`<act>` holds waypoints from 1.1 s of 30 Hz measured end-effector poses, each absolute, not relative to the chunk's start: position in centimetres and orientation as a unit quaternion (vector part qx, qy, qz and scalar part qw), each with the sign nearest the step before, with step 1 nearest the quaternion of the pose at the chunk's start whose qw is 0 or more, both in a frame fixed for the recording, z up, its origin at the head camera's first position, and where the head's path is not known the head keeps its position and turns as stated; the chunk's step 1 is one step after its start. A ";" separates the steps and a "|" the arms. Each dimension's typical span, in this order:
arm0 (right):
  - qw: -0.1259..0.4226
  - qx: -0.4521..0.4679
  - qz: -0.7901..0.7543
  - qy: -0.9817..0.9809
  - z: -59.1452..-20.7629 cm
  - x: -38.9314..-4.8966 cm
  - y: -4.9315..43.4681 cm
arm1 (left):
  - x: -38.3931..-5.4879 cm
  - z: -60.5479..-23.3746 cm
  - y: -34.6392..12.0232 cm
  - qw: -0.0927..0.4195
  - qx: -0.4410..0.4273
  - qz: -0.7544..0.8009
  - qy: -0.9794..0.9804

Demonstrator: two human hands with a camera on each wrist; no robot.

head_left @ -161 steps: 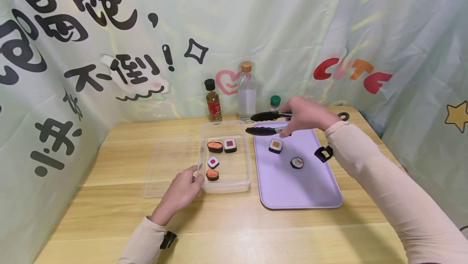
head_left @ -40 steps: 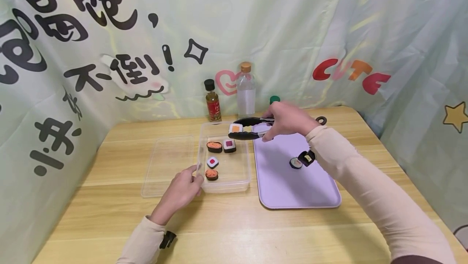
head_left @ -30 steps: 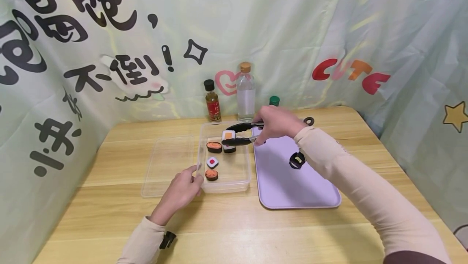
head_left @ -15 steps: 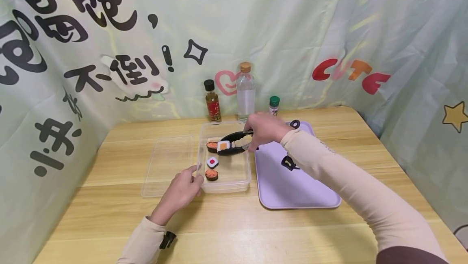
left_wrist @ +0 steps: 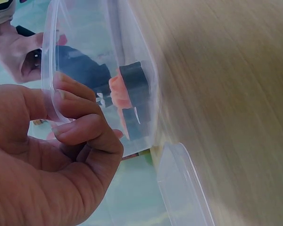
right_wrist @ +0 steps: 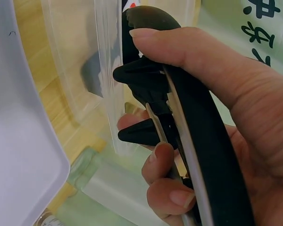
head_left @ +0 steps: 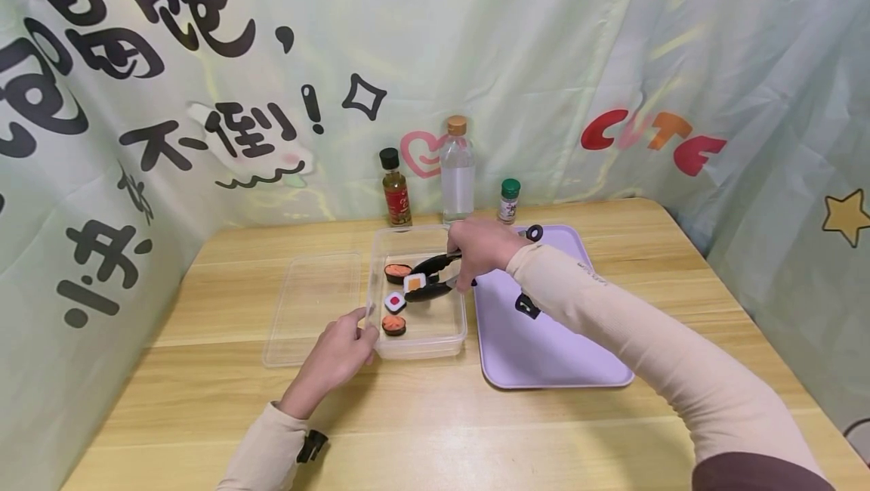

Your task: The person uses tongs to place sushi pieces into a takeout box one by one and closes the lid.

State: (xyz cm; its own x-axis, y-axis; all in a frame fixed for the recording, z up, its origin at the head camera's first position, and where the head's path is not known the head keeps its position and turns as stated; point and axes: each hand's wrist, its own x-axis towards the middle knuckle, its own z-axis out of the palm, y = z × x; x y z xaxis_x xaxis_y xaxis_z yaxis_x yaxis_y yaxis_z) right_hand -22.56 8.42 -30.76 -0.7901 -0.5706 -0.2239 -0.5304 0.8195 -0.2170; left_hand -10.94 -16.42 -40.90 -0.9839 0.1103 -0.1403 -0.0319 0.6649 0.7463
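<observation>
In the head view my left hand [head_left: 340, 347] pinches the left rim of a clear plastic container [head_left: 421, 345]; the left wrist view shows fingers and thumb on that rim [left_wrist: 51, 70]. My right hand [head_left: 482, 248] grips black-tipped tongs [head_left: 430, 292], which hold a square sushi roll [head_left: 414, 284] with an orange centre, low inside the container. Around it lie an orange-topped sushi [head_left: 397, 272], a small red-centred roll [head_left: 395, 302] and another orange-topped sushi [head_left: 393, 325]. The tongs cover the purple-centred roll's place. In the right wrist view thumb and fingers wrap the tongs [right_wrist: 198, 136].
Right of the container lies a purple tray [head_left: 544, 359], partly under my right forearm, which hides the roll there. A clear lid [head_left: 316, 310] lies on the left. Behind stand a red-labelled bottle [head_left: 397, 193], a clear bottle [head_left: 458, 181] and a green-capped jar [head_left: 508, 200].
The tongs took the orange-centred roll off the tray, carried it left over the container and lowered it inside, lately shifting slightly nearer. My left hand stays at the rim.
</observation>
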 end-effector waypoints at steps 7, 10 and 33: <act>0.150 -0.286 -0.061 0.944 -30.9 -22.5 7.8 | -10.9 -40.9 -16.4 0.089 0.021 0.409 0.908; 0.150 -0.283 -0.059 0.946 -31.0 -22.4 7.6 | -10.9 -40.9 -16.4 0.089 0.020 0.410 0.907; 0.143 -0.295 -0.085 0.941 -29.8 -22.6 9.0 | -10.9 -41.0 -16.4 0.084 0.020 0.411 0.908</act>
State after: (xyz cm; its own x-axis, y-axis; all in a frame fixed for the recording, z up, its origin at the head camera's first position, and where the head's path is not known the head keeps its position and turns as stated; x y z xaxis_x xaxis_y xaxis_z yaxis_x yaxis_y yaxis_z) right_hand -22.61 8.97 -29.83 -0.7847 -0.5802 -0.2182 -0.5314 0.8109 -0.2452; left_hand -10.90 -16.39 -41.00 -0.9851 0.1056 -0.1361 -0.0325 0.6619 0.7489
